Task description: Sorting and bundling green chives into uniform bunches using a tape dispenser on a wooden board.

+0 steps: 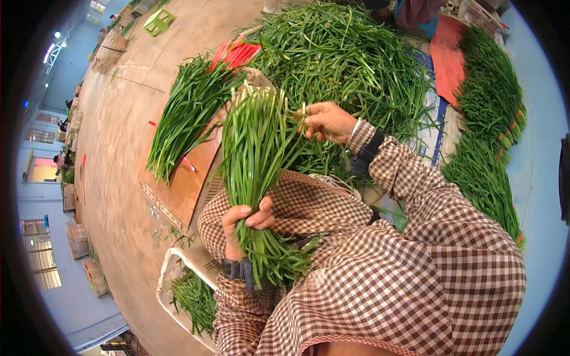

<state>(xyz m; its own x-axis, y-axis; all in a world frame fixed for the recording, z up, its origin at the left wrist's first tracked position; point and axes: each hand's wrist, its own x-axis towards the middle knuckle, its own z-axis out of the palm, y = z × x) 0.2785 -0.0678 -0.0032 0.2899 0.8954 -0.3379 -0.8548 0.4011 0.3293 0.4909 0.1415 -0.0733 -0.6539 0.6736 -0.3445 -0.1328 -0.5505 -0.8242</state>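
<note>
My left hand (pixel 246 224) is wrapped round a thick bunch of garlic chives (pixel 249 142), gripping it low down. The bunch stands nearly upright in front of me, pale cut ends at the top and leaf tips spilling below my fist. At the upper right side of it, my right hand (pixel 330 123) is closed, thumb and fingertips pinching a thin chive stalk (pixel 301 114). Beyond my right hand lies a big loose heap of chives (pixel 350 59). Left of the held bunch, another bunch of chives (pixel 193 113) rests on a brown board (pixel 200 172).
Red strips (pixel 237 52) lie at the board's far end. At lower left is a pale plastic crate (pixel 167 285) with chive leaves (pixel 196 302) in it. Tied chive bunches (pixel 484 172) line the blue wall on the right. A green stool (pixel 158 22) stands on the far floor.
</note>
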